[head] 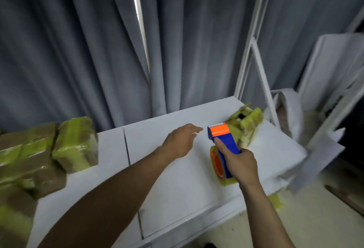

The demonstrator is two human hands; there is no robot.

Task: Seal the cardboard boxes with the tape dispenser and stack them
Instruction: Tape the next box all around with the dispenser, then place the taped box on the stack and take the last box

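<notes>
My right hand [240, 166] grips the tape dispenser [226, 139] by its handle, right of centre above the white table [177, 198]; left hand [180, 141] mid-frame, fingers loosely extended, holding nothing; taped cardboard boxes [74, 143] piled at left; one open box [252, 123] just behind the dispenser.

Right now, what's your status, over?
Right hand grips tape dispenser. Left hand empty over white table. Stacked taped boxes at left, lone box behind dispenser.

Dim, soft indoor light; a bright daylight sliver shows through the gap in the grey pleated curtains [78, 50]. Motion blur smears the green-taped brown cardboard boxes [74, 143] at left. Wide-angle distortion bends the white metal frame [244, 66] at right.
</notes>
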